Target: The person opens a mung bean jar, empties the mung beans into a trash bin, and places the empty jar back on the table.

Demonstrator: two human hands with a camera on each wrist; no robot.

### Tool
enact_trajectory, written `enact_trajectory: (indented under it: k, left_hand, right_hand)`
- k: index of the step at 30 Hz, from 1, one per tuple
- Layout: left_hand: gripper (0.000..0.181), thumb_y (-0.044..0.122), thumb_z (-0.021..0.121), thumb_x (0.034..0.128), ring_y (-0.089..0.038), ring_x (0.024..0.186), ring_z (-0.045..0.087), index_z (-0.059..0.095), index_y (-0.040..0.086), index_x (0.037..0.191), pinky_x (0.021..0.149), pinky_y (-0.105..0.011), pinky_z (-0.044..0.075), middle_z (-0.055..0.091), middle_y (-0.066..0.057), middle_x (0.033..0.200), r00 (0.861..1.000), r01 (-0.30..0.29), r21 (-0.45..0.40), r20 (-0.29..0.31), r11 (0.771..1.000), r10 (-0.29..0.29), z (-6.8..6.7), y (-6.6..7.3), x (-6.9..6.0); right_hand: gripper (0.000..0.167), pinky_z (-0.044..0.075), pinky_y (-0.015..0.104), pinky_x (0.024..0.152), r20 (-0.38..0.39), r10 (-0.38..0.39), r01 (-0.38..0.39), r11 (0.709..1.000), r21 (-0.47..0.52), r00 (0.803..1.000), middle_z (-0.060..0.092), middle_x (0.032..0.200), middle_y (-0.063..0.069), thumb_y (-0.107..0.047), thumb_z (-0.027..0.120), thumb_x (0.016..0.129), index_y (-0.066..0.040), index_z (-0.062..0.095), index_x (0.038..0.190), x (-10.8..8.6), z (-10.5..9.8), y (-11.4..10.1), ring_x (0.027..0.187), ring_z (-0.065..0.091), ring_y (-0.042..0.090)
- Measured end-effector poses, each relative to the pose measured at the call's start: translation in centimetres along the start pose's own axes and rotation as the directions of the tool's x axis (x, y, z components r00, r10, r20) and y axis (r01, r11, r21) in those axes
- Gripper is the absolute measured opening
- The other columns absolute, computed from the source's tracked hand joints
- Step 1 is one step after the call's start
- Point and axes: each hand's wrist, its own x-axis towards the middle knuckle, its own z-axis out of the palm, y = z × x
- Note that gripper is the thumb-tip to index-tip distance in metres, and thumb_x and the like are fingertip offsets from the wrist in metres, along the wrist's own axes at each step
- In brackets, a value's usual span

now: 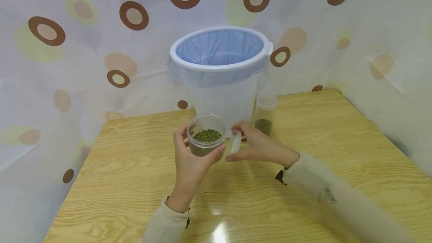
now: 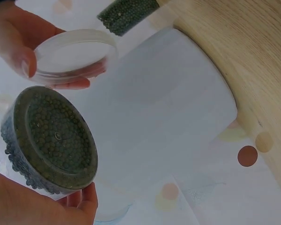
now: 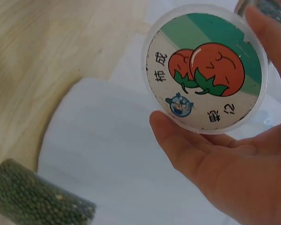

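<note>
Left hand [image 1: 192,165] curls its grip round a jar [image 1: 204,150] of beans [image 1: 207,135] above the tabletop [image 1: 135,183], right hand [image 1: 254,144] pinches a lid [image 1: 235,143] just beside, its fruit label [image 3: 207,70] showing only in the right wrist view!

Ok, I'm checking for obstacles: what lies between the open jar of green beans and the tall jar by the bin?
In the head view, the lid and the right hand pinching it.

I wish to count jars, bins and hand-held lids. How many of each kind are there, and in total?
Clear round plastic jars with green beans: 2
White plastic bin with blue liner: 1
White-rimmed round lid in right hand: 1
Total: 4
</note>
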Motion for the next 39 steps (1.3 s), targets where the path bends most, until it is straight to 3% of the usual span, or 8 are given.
enact_trajectory:
  k: [8,15,19,27,32,39]
  left_hand:
    - [0.086,0.021,0.088,0.0677,-0.025,0.116,0.039,0.035,0.013,0.135,0.091,-0.046,0.033,0.041,-0.008,0.135,1.0,0.012,-0.003,-0.002,1.0,-0.012,0.0,-0.1,0.0]
    - [0.089,0.02,0.089,0.066,-0.026,0.118,0.039,0.035,0.015,0.136,0.091,-0.045,0.033,0.042,-0.001,0.133,1.0,0.007,-0.013,-0.01,1.0,-0.007,0.0,-0.2,0.0]
    - [0.086,0.02,0.088,0.0677,-0.027,0.119,0.04,0.035,0.012,0.135,0.093,-0.045,0.032,0.042,-0.005,0.134,1.0,-0.003,-0.011,-0.011,1.0,0.002,0.0,-0.1,-0.1]
    - [0.083,0.019,0.088,0.068,-0.022,0.119,0.042,0.037,0.009,0.133,0.098,-0.045,0.03,0.043,-0.002,0.132,1.0,-0.011,-0.005,-0.019,1.0,0.011,-0.1,-0.1,0.0]
    - [0.083,0.02,0.088,0.0673,-0.022,0.119,0.042,0.037,0.01,0.133,0.097,-0.045,0.03,0.044,-0.002,0.132,1.0,0.002,-0.011,-0.022,1.0,-0.002,0.0,0.0,0.0]
    - [0.085,0.021,0.088,0.067,-0.02,0.121,0.04,0.036,0.012,0.134,0.098,-0.044,0.029,0.042,-0.002,0.133,1.0,-0.013,-0.008,-0.022,1.0,0.012,0.0,0.0,0.0]
  right_hand:
    - [0.087,0.044,0.049,0.097,-0.02,0.024,-0.024,1.0,-0.006,1.0,0.049,0.131,0.021,-0.037,0.084,0.073,0.003,0.038,0.135,0.6,1.0,0.5,0.119,0.05,0.037]
    - [0.088,0.046,0.048,0.093,-0.013,0.048,-0.049,0.998,-0.05,0.999,0.051,0.129,0.023,-0.039,0.085,0.071,0.005,0.04,0.133,1.2,2.0,1.2,0.116,0.052,0.036]
    - [0.087,0.045,0.048,0.094,0.0,0.079,-0.079,0.996,-0.051,0.997,0.052,0.127,0.025,-0.038,0.085,0.07,0.005,0.04,0.131,1.6,2.6,1.6,0.116,0.052,0.038]
    - [0.086,0.04,0.053,0.099,0.006,0.084,-0.084,0.996,-0.006,0.996,0.053,0.131,0.021,-0.036,0.085,0.071,0.0,0.04,0.134,2.2,3.6,1.9,0.122,0.048,0.04]
    - [0.084,0.044,0.049,0.096,-0.011,0.092,-0.092,0.996,0.007,0.996,0.056,0.128,0.017,-0.037,0.087,0.068,-0.003,0.044,0.131,2.7,4.2,1.9,0.117,0.053,0.034]
    - [0.092,0.037,0.049,0.104,-0.003,0.064,-0.063,0.995,0.082,0.998,0.048,0.138,0.017,-0.032,0.088,0.068,-0.003,0.037,0.139,3.0,5.0,1.8,0.126,0.046,0.033]
